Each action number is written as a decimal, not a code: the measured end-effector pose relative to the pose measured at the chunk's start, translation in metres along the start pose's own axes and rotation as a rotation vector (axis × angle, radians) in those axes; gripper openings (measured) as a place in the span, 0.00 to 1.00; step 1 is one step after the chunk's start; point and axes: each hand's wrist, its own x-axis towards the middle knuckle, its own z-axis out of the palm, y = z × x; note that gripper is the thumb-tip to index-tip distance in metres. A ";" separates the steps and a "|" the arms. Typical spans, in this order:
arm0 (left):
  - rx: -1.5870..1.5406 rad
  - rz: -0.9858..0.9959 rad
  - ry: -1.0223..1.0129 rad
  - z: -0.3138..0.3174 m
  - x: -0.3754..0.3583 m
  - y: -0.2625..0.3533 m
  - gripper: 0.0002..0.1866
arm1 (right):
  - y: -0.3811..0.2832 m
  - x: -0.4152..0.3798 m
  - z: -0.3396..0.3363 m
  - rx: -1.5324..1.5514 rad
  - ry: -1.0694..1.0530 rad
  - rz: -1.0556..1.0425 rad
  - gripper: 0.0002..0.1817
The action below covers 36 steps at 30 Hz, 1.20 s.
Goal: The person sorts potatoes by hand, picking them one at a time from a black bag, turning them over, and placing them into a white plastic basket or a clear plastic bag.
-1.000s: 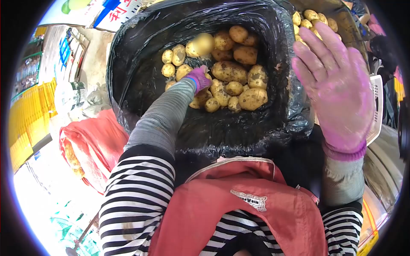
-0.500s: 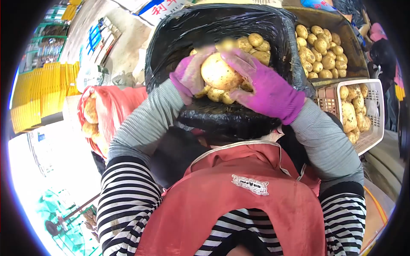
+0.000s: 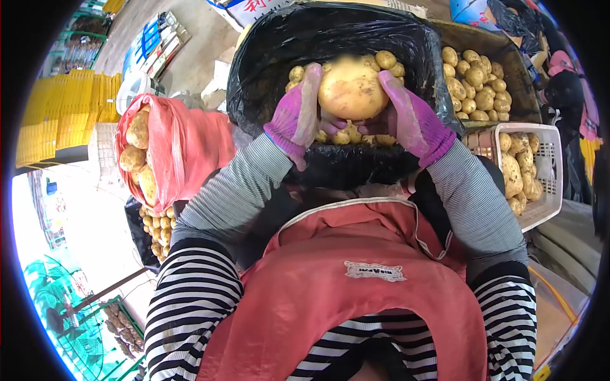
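One large potato (image 3: 353, 90) is held up between my two gloved hands, over a crate lined with black plastic (image 3: 330, 24). My left hand (image 3: 296, 117), in a dusty purple glove, presses its left side with the fingers curled underneath. On the right side, my right hand (image 3: 414, 117) grips it in a matching glove, thumb upright along the skin. Smaller potatoes (image 3: 385, 60) lie in the lined crate behind and below the hands. The fingertips under the potato are partly hidden.
To the right stand a dark crate of potatoes (image 3: 480, 82) and a white basket (image 3: 554, 178) holding larger ones. A red mesh sack (image 3: 190, 149) of potatoes is at the left, with a black-lined container of small potatoes (image 3: 159, 230) below it. Yellow crates (image 3: 70, 127) are stacked farther left.
The potato has shifted slightly right and turned in my hands. My hands have moved from over its top to its two sides, thumbs up. The camera view has shifted a little.
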 end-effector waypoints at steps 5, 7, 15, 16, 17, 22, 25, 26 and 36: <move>0.212 0.194 -0.098 -0.011 0.013 -0.001 0.34 | 0.004 0.010 -0.028 0.263 -0.248 0.124 0.34; 0.203 0.296 -0.096 -0.006 0.016 -0.004 0.31 | 0.002 0.012 -0.032 0.252 -0.238 0.151 0.34; 0.158 0.249 -0.198 -0.001 0.047 -0.012 0.19 | -0.005 0.004 -0.051 0.320 -0.033 -0.069 0.30; 0.156 0.231 -0.217 -0.002 0.059 -0.016 0.19 | -0.006 0.002 -0.062 0.370 -0.015 -0.122 0.29; 0.155 0.214 -0.234 -0.004 0.072 -0.020 0.19 | -0.009 0.002 -0.074 0.420 0.002 -0.176 0.28; 0.687 -0.065 -0.274 -0.044 0.162 -0.072 0.20 | -0.013 -0.003 -0.184 0.827 0.183 -0.315 0.32; 1.014 -0.162 -0.545 -0.051 0.205 -0.119 0.23 | -0.030 -0.016 -0.184 0.839 0.257 -0.336 0.33; 1.095 -0.261 -0.638 -0.046 0.216 -0.136 0.24 | -0.039 -0.011 -0.158 0.727 0.349 -0.342 0.33; 1.558 -0.469 -0.680 0.004 0.200 -0.216 0.34 | -0.071 0.015 -0.058 0.233 0.575 -0.290 0.34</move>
